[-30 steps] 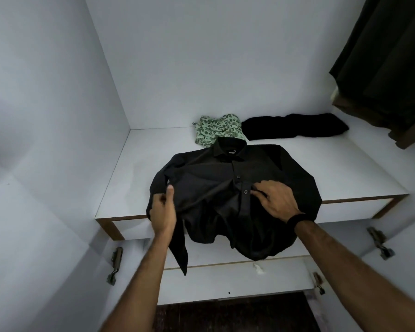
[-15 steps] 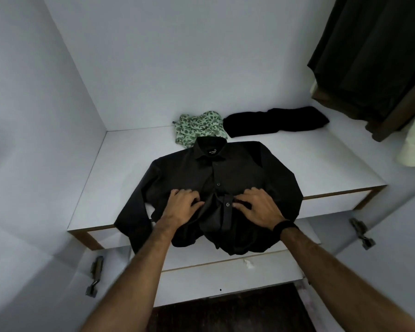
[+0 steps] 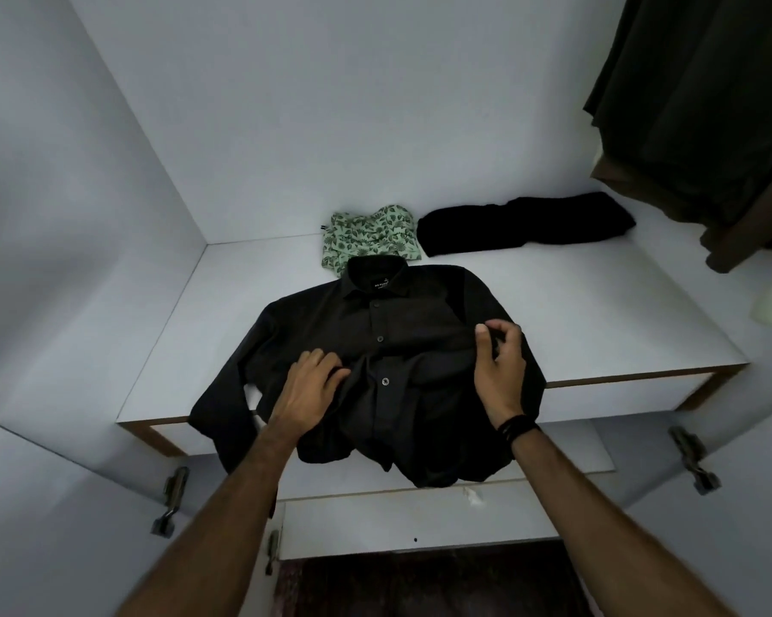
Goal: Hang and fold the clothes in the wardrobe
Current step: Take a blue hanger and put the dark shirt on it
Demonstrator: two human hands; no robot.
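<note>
A black button-up shirt (image 3: 402,322) lies face up on the white wardrobe shelf (image 3: 597,331), collar toward the back wall, its hem and left sleeve hanging over the front edge. My left hand (image 3: 308,389) rests on the shirt's front beside the button placket, fingers bent into the cloth. My right hand (image 3: 500,362) pinches a fold of the shirt's right side between thumb and fingers, lifting it slightly. A black band sits on my right wrist.
A folded green leaf-print garment (image 3: 370,236) and a folded black garment (image 3: 526,222) lie at the back of the shelf. Dark clothes (image 3: 704,109) hang at the upper right. Lower white shelves and door hinges (image 3: 170,501) sit below.
My right hand has moved from the middle of the shirt out to its right side and taken hold of the cloth there. My left hand stays near the placket.
</note>
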